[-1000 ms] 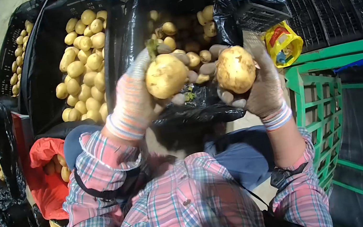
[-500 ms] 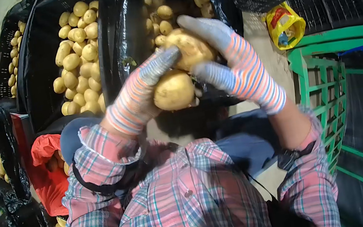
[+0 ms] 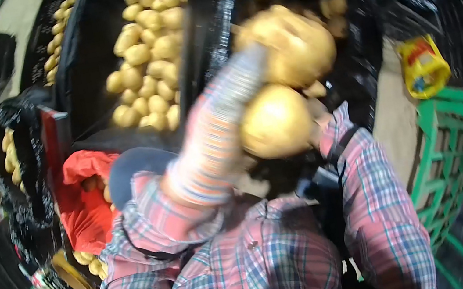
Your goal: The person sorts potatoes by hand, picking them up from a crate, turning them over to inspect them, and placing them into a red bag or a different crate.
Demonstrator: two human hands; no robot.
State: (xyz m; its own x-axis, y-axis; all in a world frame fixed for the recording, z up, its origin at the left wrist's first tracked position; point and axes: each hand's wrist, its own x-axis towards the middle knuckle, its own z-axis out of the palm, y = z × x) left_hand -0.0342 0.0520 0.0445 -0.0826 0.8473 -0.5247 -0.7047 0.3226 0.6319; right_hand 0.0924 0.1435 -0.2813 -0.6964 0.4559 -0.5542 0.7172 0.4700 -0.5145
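My left hand (image 3: 216,121), in a striped glove with grey fingertips, is closed on two large potatoes. The upper potato (image 3: 298,46) is blurred by motion, and the lower potato (image 3: 277,122) rests against it. My right sleeve (image 3: 370,176) reaches forward on the right, its cuff just beside the lower potato. Most of my right hand is hidden behind the potatoes, so its fingers cannot be made out. Below and beyond my hands is a black-lined crate (image 3: 367,15) with some potatoes (image 3: 334,5) in it.
A crate of smaller potatoes (image 3: 150,53) stands to the left, with another narrow row of potatoes (image 3: 55,42) farther left. A red bag (image 3: 85,210) lies nearer me. On the right are a yellow bag (image 3: 423,64) and a green frame (image 3: 434,170).
The view has shifted, so the crates appear farther right. My left hand still grips the two potatoes; my right hand has dropped from the upper potato and gone out of sight behind them.
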